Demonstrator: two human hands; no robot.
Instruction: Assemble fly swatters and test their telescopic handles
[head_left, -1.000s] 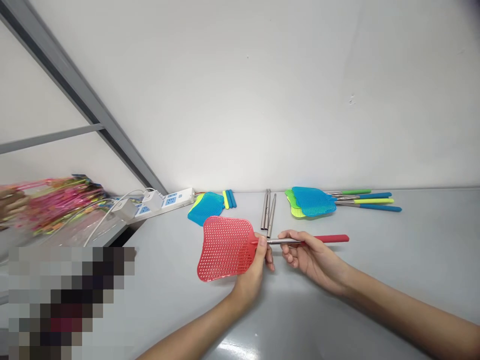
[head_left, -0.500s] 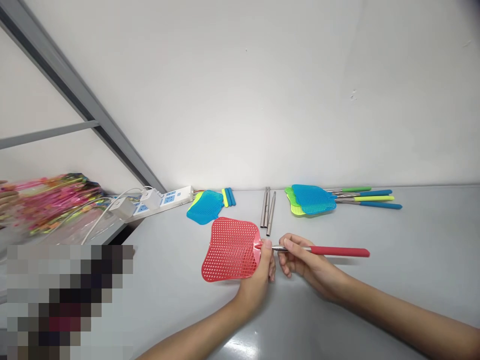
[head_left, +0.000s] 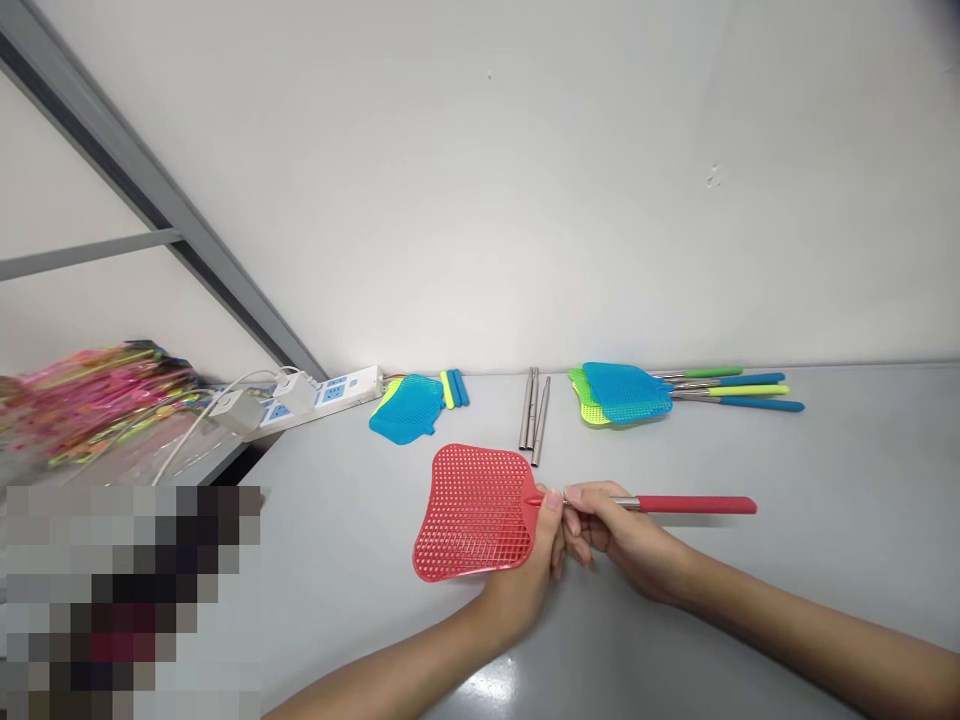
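A red fly swatter (head_left: 480,515) lies level across both hands, its perforated head to the left and its red grip to the right. My left hand (head_left: 529,570) pinches the neck of the head, thumb on top. Close beside it, my right hand (head_left: 626,535) is closed on the metal rod (head_left: 624,503) between the head and the red grip (head_left: 697,505). The hands nearly touch, and the joint between neck and rod is partly hidden by the fingers.
Metal rods (head_left: 533,415) lie behind the hands. To their left are loose swatter heads (head_left: 409,410) and short coloured grips (head_left: 454,389); to the right, several swatters (head_left: 630,393). A power strip (head_left: 322,400) and bagged colourful items (head_left: 105,400) sit at far left.
The red swatter and both hands have shifted slightly right and down. My hands are closer together, with the right fingers now near the left thumb.
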